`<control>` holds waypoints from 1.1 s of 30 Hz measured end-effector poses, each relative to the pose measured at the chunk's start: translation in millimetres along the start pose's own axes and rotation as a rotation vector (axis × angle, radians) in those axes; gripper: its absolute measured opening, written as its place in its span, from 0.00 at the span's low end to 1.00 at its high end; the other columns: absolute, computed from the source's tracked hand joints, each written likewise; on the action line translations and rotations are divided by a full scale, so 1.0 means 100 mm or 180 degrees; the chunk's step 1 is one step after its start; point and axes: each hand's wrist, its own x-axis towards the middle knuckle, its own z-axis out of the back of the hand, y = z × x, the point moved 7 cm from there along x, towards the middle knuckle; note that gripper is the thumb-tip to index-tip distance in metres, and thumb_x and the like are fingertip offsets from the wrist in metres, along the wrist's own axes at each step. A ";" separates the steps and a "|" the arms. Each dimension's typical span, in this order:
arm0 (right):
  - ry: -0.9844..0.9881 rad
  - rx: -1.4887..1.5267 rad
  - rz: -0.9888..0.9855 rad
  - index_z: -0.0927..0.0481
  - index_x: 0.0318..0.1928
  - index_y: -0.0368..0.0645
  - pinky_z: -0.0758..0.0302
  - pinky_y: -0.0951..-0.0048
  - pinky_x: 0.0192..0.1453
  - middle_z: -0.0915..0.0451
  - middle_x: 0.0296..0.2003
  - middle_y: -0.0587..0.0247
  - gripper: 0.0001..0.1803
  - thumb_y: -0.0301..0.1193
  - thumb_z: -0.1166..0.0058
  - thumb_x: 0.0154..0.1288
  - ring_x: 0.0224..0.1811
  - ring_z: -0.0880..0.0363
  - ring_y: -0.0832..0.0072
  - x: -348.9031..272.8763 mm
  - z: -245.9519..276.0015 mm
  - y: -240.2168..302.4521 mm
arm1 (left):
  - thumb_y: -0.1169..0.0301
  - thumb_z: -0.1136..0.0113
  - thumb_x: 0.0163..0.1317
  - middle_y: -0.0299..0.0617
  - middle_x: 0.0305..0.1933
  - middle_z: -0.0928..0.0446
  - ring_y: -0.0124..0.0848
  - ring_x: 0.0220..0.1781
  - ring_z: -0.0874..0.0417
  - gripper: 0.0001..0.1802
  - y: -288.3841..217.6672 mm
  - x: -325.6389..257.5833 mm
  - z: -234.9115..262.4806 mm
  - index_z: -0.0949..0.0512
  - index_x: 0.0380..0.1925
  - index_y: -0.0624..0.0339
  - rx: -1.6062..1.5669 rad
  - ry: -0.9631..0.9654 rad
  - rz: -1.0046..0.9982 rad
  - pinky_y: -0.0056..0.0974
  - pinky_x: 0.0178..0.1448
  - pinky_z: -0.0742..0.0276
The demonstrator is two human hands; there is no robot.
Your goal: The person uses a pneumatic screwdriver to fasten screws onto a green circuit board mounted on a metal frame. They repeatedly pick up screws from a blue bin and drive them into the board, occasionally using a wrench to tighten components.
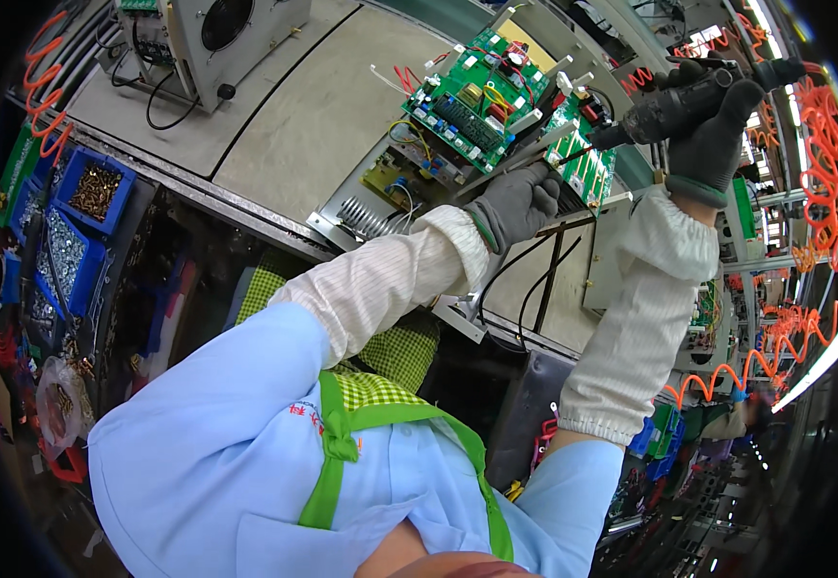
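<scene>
My right hand, in a dark grey glove, is wrapped round a black power screwdriver held almost level. Its thin bit reaches left toward the edge of an upright green circuit board. My left hand, gloved too, rests against the metal frame just below the bit, its fingers curled together. Whatever lies between those fingers is hidden. Beyond it, a larger green circuit board with wires and components sits on the open metal unit. A coiled metal spring-like part shows at the unit's near left side.
A grey bench runs beneath the unit. At the far left stands a grey metal housing with a round fan opening. Blue bins of brass-coloured screws and silver fasteners sit at left. Orange coiled hoses hang at right.
</scene>
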 end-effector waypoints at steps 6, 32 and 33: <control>-0.0304 0.0274 -0.0228 0.29 0.40 0.43 0.24 0.59 0.37 0.21 0.30 0.55 0.47 0.76 0.79 0.55 0.30 0.23 0.61 0.07 -0.02 -0.06 | 0.69 0.48 0.67 0.36 0.32 0.29 0.20 0.28 0.28 0.06 0.02 -0.02 0.01 0.28 0.39 0.60 -0.0248 -0.0190 0.0025 0.19 0.23 0.32; -0.0417 -0.0262 0.0125 0.23 0.30 0.33 0.24 0.73 0.26 0.20 0.21 0.55 0.12 0.33 0.46 0.59 0.20 0.22 0.72 -0.18 -0.03 -0.04 | 0.68 0.47 0.67 0.36 0.32 0.30 0.20 0.28 0.28 0.08 0.03 -0.02 -0.02 0.29 0.40 0.61 -0.0040 -0.0071 -0.0080 0.19 0.25 0.30; -0.0436 -0.0278 0.0095 0.23 0.30 0.33 0.24 0.74 0.26 0.20 0.21 0.55 0.13 0.33 0.46 0.58 0.20 0.22 0.72 -0.20 -0.04 -0.04 | 0.68 0.47 0.67 0.36 0.32 0.30 0.20 0.28 0.28 0.08 0.02 -0.02 -0.01 0.29 0.40 0.61 -0.0034 -0.0099 -0.0066 0.19 0.26 0.30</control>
